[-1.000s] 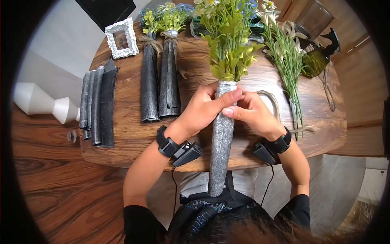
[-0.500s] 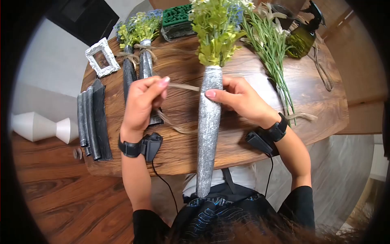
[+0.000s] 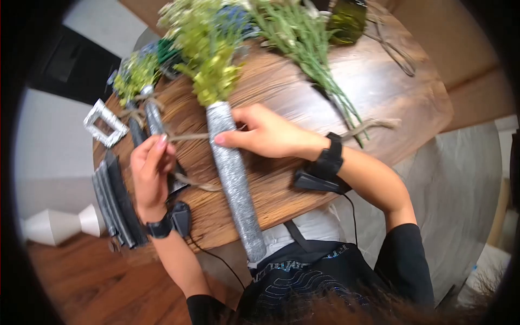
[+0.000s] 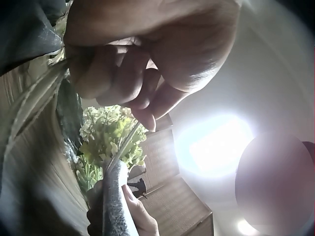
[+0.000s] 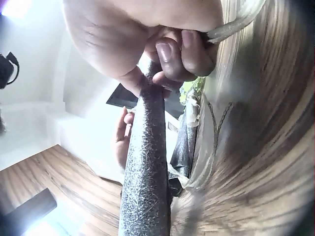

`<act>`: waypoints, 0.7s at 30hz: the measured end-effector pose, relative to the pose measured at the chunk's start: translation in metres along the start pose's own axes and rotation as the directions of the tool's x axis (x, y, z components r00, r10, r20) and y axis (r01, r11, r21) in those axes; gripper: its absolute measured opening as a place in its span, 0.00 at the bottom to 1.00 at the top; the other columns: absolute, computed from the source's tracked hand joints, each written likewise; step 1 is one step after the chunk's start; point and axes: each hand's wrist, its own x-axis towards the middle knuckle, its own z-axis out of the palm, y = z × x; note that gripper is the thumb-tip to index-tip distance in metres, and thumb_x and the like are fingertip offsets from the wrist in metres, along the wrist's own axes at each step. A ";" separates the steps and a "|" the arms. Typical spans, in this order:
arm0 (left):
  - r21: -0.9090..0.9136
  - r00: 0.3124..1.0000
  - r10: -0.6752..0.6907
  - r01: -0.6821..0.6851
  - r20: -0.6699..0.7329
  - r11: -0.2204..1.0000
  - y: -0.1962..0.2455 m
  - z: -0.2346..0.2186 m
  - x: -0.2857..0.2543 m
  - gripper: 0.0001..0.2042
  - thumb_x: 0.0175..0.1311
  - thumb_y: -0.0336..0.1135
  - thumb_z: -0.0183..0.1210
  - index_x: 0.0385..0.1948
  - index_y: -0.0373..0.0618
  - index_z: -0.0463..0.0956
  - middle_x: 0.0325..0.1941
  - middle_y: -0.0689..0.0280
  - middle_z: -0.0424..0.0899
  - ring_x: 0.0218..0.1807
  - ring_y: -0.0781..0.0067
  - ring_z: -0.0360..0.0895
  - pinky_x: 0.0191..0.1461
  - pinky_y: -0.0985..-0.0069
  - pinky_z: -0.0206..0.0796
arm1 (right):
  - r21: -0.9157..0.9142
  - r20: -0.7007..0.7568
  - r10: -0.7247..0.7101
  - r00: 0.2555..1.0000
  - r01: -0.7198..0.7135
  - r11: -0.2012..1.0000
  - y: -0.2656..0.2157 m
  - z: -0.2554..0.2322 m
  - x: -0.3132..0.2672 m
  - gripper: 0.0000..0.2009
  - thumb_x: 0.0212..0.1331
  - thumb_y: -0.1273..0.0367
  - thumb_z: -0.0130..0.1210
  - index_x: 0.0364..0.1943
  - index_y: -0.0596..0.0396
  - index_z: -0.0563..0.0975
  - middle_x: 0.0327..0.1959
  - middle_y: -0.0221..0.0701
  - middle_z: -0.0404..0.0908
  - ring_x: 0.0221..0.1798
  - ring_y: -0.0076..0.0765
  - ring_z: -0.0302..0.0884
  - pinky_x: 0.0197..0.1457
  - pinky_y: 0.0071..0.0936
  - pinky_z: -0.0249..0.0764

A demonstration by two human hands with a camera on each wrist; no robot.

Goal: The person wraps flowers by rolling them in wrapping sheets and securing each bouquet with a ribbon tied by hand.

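A bouquet with yellow-green leaves and pale and blue flowers (image 3: 208, 70) stands out of a long silver-grey wrapping (image 3: 233, 179), its lower end near the person's lap. My right hand (image 3: 271, 132) grips the wrapping near its top, thumb across the front. Beige twine (image 3: 189, 137) runs from the wrapping to my left hand (image 3: 150, 176), which pinches it between thumb and fingertips. A loose length of twine hangs lower between the hands. In the right wrist view, a strand of twine (image 5: 241, 24) comes out beside the curled fingers at the wrapping (image 5: 145, 172).
Two wrapped bouquets tied with twine (image 3: 149, 100) lie at the left, near a white picture frame (image 3: 118, 129) and rolled grey sheets (image 3: 116, 200). Green flower stems (image 3: 309, 54) lie at the back right, near a dark green bottle (image 3: 348, 21). More twine (image 3: 374, 125) lies at the right.
Both hands were together at the wrapping's top; the left has since moved away leftward, drawing twine out. The right hand keeps its grip. The head view has turned, and the bouquet now leans left.
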 end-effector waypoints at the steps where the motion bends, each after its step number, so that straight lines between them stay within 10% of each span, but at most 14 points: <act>1: 0.010 0.999 -0.012 0.011 0.039 1.000 0.002 -0.003 -0.001 0.11 0.67 0.35 0.52 0.25 0.39 0.73 0.17 0.75 0.66 0.18 0.89 0.54 0.22 0.86 0.44 | -0.045 -0.003 0.008 1.000 -0.008 0.999 0.002 0.000 0.000 0.14 0.59 0.63 0.59 0.37 0.63 0.78 0.29 0.31 0.82 0.32 0.21 0.74 0.37 0.25 0.72; 10: 0.241 0.988 0.084 -0.113 0.127 0.964 0.047 -0.004 -0.018 0.13 0.64 0.40 0.54 0.24 0.41 0.72 0.13 0.78 0.61 0.14 0.90 0.50 0.18 0.85 0.39 | -0.178 -0.024 0.031 0.999 -0.034 0.983 0.003 0.000 -0.002 0.18 0.57 0.59 0.59 0.36 0.63 0.79 0.27 0.42 0.81 0.32 0.35 0.79 0.41 0.32 0.73; 16: 0.455 0.977 0.013 -0.111 0.214 0.883 0.112 0.090 0.000 0.13 0.66 0.38 0.52 0.31 0.36 0.77 0.16 0.76 0.67 0.18 0.87 0.59 0.21 0.84 0.48 | -0.090 0.029 0.048 0.998 -0.045 0.995 0.004 0.010 0.003 0.16 0.59 0.61 0.57 0.40 0.63 0.79 0.32 0.39 0.83 0.38 0.31 0.79 0.45 0.32 0.73; 18: 0.530 0.841 0.202 -0.483 0.502 0.697 0.091 0.130 0.022 0.11 0.65 0.37 0.53 0.33 0.37 0.78 0.21 0.73 0.70 0.24 0.86 0.65 0.26 0.83 0.56 | -0.052 0.005 -0.056 0.998 0.056 0.997 0.007 0.010 0.002 0.15 0.58 0.62 0.57 0.37 0.63 0.79 0.31 0.39 0.82 0.37 0.34 0.79 0.43 0.30 0.73; 19: 0.443 0.722 0.160 -0.568 0.673 0.694 0.087 0.150 0.025 0.12 0.66 0.37 0.53 0.35 0.36 0.77 0.23 0.67 0.75 0.28 0.77 0.72 0.32 0.77 0.64 | 0.002 -0.147 -0.537 0.831 0.543 0.840 0.022 0.016 0.003 0.13 0.62 0.65 0.55 0.44 0.61 0.77 0.37 0.36 0.80 0.41 0.29 0.76 0.47 0.25 0.71; 21: 0.264 0.470 0.391 -0.840 0.792 0.474 0.074 0.171 0.025 0.14 0.64 0.39 0.53 0.35 0.36 0.78 0.33 0.52 0.79 0.36 0.52 0.77 0.42 0.65 0.68 | 0.020 -0.060 -0.421 0.905 0.423 0.906 0.011 0.012 0.004 0.13 0.62 0.64 0.55 0.42 0.60 0.78 0.37 0.35 0.80 0.41 0.28 0.76 0.47 0.25 0.71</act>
